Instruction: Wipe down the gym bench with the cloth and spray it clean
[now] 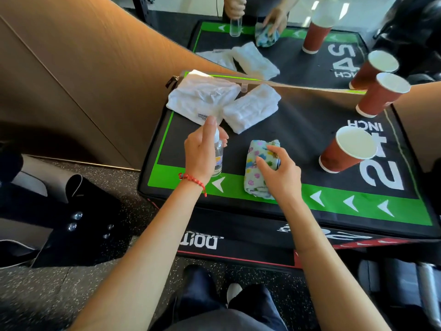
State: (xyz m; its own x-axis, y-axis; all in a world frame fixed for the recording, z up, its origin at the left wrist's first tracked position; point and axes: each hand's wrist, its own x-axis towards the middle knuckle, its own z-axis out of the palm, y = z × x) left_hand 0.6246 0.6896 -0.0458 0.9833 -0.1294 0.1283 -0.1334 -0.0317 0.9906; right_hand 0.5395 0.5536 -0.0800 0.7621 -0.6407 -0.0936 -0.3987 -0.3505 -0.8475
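Two towels (202, 96), two cups (343, 151), one spray bottle (218, 154) and one cloth (255, 163) sit on the black, green-edged bench (298, 130). Left hand (200, 151) grips the spray bottle; right hand (281, 170) clutches the cloth near the front edge, above speckled flooring (107, 170).

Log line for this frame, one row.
left hand: holds bottle, index on nozzle | right hand: grips cloth on bench | nearby: towels, cups

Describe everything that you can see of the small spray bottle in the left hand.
The spray bottle is small, of clear plastic or glass, with a white nozzle and a coloured label low on its side. It stands upright, its base near the green band of the bench. The left hand grips it, with the forefinger on the nozzle.
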